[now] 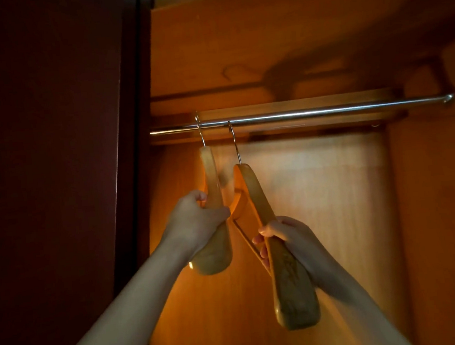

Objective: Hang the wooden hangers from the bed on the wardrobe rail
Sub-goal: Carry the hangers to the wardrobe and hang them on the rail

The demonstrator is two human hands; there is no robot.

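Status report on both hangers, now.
Left hand grips left hanger, hook over rail. Right hand grips right hanger, hooked alongside. Rail rightward clear.

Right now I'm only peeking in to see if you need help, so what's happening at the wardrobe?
A person is hanging two wooden hangers on the rail. The left hand grips the left hanger, the right hand grips the right hanger. Both hooks appear to sit over the rail near its left end.
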